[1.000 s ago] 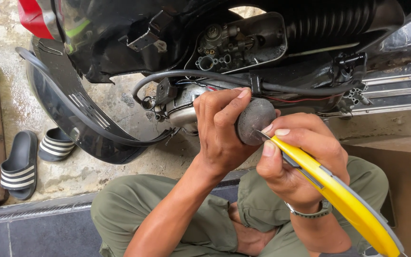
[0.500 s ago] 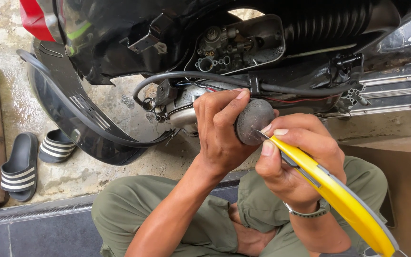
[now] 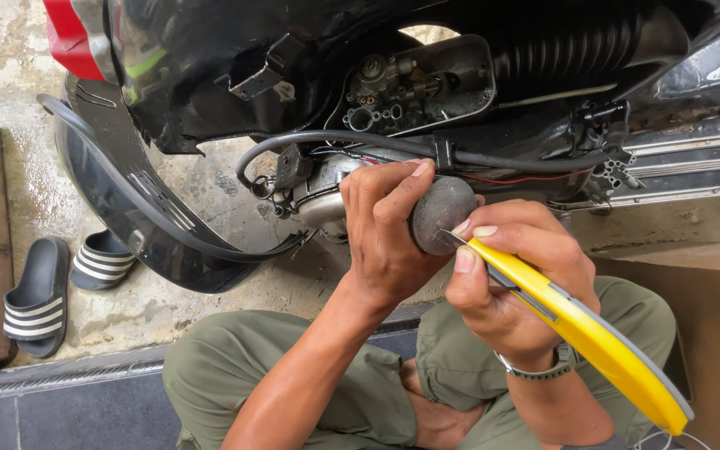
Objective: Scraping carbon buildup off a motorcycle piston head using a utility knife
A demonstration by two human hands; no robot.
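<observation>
My left hand [image 3: 385, 229] grips a round grey part [image 3: 441, 213], holding it up in front of the scooter's engine. My right hand [image 3: 510, 275] holds a yellow utility knife [image 3: 581, 329] with its blade tip pressed against the lower right side of the grey part. Both hands are close together, just above my knees in olive trousers [image 3: 277, 383]. The far side of the grey part is hidden by my left fingers.
A black scooter [image 3: 427, 75] stands right behind, its side panel off, carburettor [image 3: 385, 92] and hoses [image 3: 360, 142] exposed. A loose black body panel [image 3: 135, 217] leans at left. Two striped sandals [image 3: 39, 296] lie on the wet concrete. A cardboard box [image 3: 710, 333] sits at right.
Nothing has visibly moved apart from a slight shift of the view; both hands keep the same grip on the part and the knife.
</observation>
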